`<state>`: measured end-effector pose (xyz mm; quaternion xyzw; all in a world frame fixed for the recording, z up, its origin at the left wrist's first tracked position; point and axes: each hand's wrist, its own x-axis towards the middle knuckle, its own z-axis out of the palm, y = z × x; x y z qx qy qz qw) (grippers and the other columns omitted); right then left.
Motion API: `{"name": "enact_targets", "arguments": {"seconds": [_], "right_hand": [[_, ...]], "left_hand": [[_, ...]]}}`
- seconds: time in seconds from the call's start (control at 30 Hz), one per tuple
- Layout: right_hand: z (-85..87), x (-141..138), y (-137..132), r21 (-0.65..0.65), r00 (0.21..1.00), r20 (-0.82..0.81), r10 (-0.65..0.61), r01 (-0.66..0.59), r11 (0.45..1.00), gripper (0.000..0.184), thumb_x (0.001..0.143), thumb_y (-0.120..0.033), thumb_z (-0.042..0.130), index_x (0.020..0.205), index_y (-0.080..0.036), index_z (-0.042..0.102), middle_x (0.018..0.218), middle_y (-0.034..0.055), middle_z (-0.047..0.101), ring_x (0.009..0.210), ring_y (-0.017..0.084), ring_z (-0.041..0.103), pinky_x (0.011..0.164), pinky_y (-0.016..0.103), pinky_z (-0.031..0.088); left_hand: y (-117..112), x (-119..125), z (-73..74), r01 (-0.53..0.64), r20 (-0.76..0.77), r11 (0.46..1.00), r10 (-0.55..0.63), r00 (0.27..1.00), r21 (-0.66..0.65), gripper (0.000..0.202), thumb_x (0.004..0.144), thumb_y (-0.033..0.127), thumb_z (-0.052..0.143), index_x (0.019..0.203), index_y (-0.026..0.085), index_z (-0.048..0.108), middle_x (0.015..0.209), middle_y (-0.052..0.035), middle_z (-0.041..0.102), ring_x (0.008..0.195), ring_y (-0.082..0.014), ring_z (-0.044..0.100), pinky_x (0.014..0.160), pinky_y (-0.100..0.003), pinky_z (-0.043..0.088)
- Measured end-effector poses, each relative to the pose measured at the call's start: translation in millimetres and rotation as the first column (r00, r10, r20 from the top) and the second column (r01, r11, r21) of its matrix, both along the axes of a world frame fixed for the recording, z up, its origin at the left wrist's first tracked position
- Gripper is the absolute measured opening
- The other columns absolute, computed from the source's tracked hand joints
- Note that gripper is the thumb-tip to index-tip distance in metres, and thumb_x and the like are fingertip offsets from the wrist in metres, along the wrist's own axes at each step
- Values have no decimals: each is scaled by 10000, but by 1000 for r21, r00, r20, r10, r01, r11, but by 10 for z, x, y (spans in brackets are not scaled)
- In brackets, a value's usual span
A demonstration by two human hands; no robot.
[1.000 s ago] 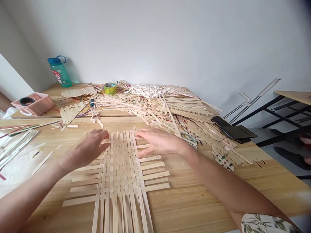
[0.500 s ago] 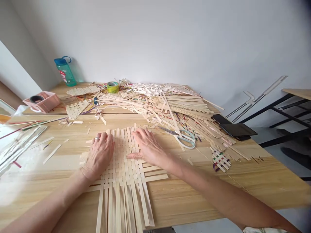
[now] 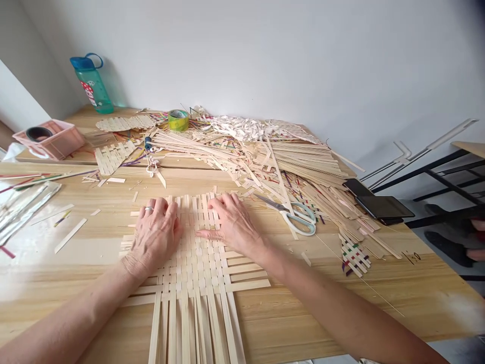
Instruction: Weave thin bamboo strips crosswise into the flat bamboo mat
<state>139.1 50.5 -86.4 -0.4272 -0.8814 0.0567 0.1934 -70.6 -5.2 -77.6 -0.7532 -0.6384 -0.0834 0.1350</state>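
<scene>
A pale mat of woven wood strips (image 3: pixel 197 253) lies on the table in front of me, long loose strips running towards me and shorter ends sticking out at both sides. My left hand (image 3: pixel 153 232), with a ring, rests on the mat's left part, fingers bent and close together, fingertips partly hidden. Across the right part lies my right hand (image 3: pixel 233 225), its fingers bent at the far right edge and its thumb stretched out over the weave. Neither hand is lifted off the mat. Scissors (image 3: pixel 297 217) lie to the right of my right hand, blades pointing away from me.
Behind the mat spreads a heap of loose strips (image 3: pixel 303 159). A tape roll (image 3: pixel 178 120), a bottle (image 3: pixel 93 83) and a pink basket (image 3: pixel 62 144) stand at the back left. Dark phones (image 3: pixel 384 207) and a small coloured woven piece (image 3: pixel 355 254) lie on the right.
The camera view has shifted, so the table things appear a little larger. Both hands stay on the mat in nearly the same pose.
</scene>
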Motion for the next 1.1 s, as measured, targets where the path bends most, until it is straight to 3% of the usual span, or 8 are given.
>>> {"name": "enact_targets", "arguments": {"seconds": [0.27,0.63,1.1], "right_hand": [[-22,9,-9,-17,1000,-8,2,-2,1000,636,720,-727,713,1023,-187,567,1049,98,550,972,270,484,853,395,422],[-1,-2,-11,-61,999,-38,25,-27,998,555,724,-647,766,948,-193,538,1001,79,549,943,264,494,834,392,435],[-18,4,-13,-17,998,-25,57,-57,998,558,747,-671,732,964,-192,545,1009,89,571,948,263,502,810,392,438]], "left_hand": [[-20,58,115,20,-74,999,-22,997,-36,159,903,219,466,944,168,610,962,-152,601,906,-319,543,787,-457,427],[27,33,54,84,105,994,-76,992,-71,122,864,142,471,930,169,570,1003,-140,587,938,-297,513,799,-420,469],[36,41,51,82,53,992,-78,996,-95,66,833,159,494,860,181,551,889,-131,556,873,-301,493,745,-418,463]]}}
